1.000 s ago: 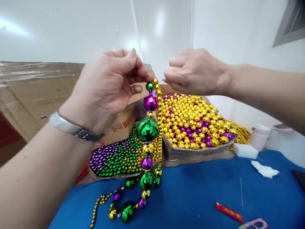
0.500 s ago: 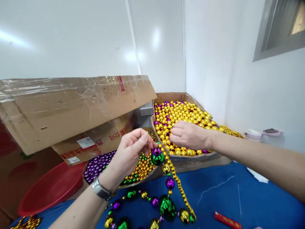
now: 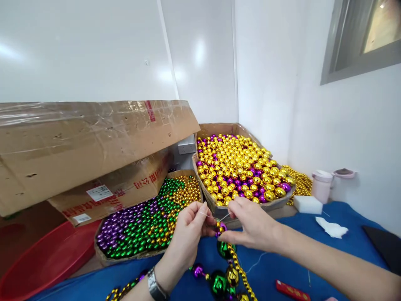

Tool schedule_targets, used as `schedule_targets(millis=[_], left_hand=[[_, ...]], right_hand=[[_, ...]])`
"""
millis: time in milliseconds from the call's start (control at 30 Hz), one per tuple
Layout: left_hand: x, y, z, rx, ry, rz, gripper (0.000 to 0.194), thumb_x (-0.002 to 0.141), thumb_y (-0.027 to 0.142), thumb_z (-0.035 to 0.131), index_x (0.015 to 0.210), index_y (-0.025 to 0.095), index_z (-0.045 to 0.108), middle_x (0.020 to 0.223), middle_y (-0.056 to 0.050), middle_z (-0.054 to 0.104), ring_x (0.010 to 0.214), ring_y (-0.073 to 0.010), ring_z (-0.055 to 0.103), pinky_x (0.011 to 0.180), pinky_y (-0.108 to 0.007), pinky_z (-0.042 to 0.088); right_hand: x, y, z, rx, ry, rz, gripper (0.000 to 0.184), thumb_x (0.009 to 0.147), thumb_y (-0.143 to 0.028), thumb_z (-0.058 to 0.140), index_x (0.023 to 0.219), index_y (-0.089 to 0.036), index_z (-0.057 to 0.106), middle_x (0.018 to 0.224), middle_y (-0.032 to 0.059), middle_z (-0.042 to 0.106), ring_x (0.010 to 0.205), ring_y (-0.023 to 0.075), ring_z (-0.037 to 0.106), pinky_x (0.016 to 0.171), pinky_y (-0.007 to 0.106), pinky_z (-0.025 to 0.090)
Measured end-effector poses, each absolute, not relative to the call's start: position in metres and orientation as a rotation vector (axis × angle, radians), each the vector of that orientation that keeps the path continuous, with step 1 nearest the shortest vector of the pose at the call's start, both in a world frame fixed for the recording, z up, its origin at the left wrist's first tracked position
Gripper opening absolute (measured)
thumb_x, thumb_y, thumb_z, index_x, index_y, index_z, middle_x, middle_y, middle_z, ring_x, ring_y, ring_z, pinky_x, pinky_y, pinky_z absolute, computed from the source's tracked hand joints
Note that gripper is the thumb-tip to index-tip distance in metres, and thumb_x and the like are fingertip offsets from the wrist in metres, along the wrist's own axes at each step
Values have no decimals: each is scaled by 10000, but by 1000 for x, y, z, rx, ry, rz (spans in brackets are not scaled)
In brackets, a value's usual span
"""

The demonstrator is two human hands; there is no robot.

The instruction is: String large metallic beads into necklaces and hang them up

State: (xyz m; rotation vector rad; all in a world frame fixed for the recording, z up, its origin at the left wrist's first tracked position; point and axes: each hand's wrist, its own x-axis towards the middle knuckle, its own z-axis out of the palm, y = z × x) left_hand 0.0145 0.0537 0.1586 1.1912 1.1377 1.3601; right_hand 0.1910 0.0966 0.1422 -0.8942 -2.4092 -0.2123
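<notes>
Between my hands hangs a bead necklace (image 3: 232, 276) of shiny green, purple and gold balls, with a strand of small gold beads beside it. My left hand (image 3: 191, 230), a metal watch on its wrist, pinches a thin clear string (image 3: 205, 215) at the top of the necklace. On the other side, my right hand (image 3: 250, 223) grips the string's other end, its thumb low against the top beads. The lower part of the necklace rests on the blue cloth (image 3: 175, 284). Some of my left fingers are hidden behind the beads.
Behind my hands stands a box of gold and purple beads (image 3: 232, 163). Left of it lies a box of small purple, green and gold beads (image 3: 140, 228), under tilted cardboard (image 3: 94, 146). A red basin (image 3: 46, 259), red cutter-like object (image 3: 291, 290), white block (image 3: 308, 205) and pink cup (image 3: 321, 186) surround the cloth.
My right hand has come down and toward me, from over the gold beads to beside the necklace top. My left hand has moved slightly right and lower. The view has shifted.
</notes>
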Motion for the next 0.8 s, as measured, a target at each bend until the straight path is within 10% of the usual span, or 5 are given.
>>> schedule_targets(millis=[167, 300, 800], left_hand=[[21, 55, 146, 1036, 1104, 1432, 189, 808, 297, 603, 694, 150, 565, 628, -16, 602, 634, -159, 601, 510, -243, 511], [24, 59, 142, 732, 924, 1524, 110, 800, 188, 597, 702, 141, 579, 626, -26, 629, 631, -163, 630, 645, -340, 557], [43, 60, 117, 625, 769, 1744, 95, 774, 177, 646, 699, 140, 600, 659, -41, 675, 683, -164, 653, 732, -341, 557]], right_hand=[[190, 99, 116, -925, -2285, -386, 156, 824, -310, 563, 744, -180, 533, 754, 45, 543, 720, 189, 474, 618, 303, 360], [189, 98, 97, -872, -2217, -498, 305, 904, -154, 412, 629, -214, 531, 618, 21, 507, 631, 182, 427, 596, 323, 315], [179, 55, 81, -921, -1819, 449, 272, 935, -245, 353, 1169, -237, 491, 985, 52, 655, 882, 175, 632, 771, 269, 464]])
